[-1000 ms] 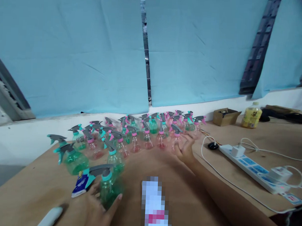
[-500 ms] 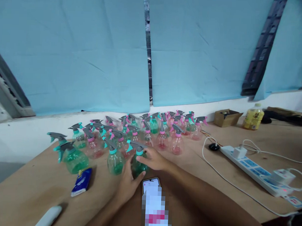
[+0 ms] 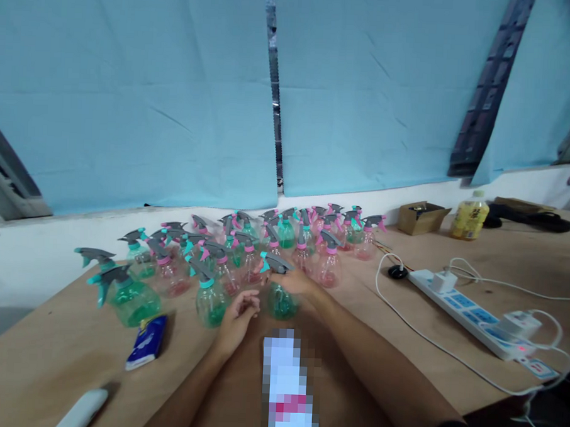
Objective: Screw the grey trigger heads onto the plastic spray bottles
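Note:
Many small spray bottles, green and pink with grey trigger heads, stand crowded at the far side of the wooden table (image 3: 70,368). My right hand (image 3: 295,282) is closed round the neck of a green spray bottle (image 3: 281,301) at the front of the group. My left hand (image 3: 237,318) rests on the table just left of that bottle, its fingers loosely curled with nothing in them. Another green bottle (image 3: 210,301) stands left of my left hand. A phone (image 3: 289,383) lies between my forearms.
A blue packet (image 3: 145,350) and a white object (image 3: 82,409) lie at the front left. A white power strip (image 3: 469,313) with cables runs along the right. A cardboard box (image 3: 421,217) and a yellow drink bottle (image 3: 469,215) stand at the back right.
My left hand has let go of the green bottle and drawn back. My right hand now grips the bottle at its neck and has shifted it slightly farther away.

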The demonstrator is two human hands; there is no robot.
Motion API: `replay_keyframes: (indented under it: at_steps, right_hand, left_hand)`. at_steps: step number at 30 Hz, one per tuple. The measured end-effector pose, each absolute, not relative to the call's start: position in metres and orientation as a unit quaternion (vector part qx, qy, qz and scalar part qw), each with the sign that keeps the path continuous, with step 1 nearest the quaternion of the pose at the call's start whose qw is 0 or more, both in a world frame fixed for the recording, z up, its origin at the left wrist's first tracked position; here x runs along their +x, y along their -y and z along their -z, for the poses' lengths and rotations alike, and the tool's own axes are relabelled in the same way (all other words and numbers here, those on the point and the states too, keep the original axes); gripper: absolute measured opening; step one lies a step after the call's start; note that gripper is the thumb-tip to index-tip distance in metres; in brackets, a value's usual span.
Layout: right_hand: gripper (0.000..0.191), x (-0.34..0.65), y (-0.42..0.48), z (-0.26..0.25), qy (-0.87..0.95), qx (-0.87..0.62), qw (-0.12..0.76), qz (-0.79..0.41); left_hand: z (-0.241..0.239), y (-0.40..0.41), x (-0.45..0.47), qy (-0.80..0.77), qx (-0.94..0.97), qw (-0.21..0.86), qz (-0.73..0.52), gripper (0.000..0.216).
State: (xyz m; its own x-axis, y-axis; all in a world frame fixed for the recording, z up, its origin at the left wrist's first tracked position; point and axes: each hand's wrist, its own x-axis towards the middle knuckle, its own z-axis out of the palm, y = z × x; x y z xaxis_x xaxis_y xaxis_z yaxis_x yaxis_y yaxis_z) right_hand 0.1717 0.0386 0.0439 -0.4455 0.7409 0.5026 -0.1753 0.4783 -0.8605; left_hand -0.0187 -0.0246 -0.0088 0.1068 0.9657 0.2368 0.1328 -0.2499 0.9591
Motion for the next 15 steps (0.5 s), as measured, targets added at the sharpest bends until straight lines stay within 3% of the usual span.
replay_keyframes:
  at_steps: [7,15]
  right_hand:
    - [0.013,0.1703,-0.0345,-0.0408,0.61,-0.239,0.553,-0.515]
    - [0.024,0.1786,-0.0328,-0.044,0.646,-0.221,0.527,-0.506]
  left_hand:
    - [0.0012,0.0295,-0.0166,-0.46,0.599,0.449,-0.477,0.028]
    - [0.0023,0.0289,-0.0161,-0.465,0.608,0.449,-0.461,0.03]
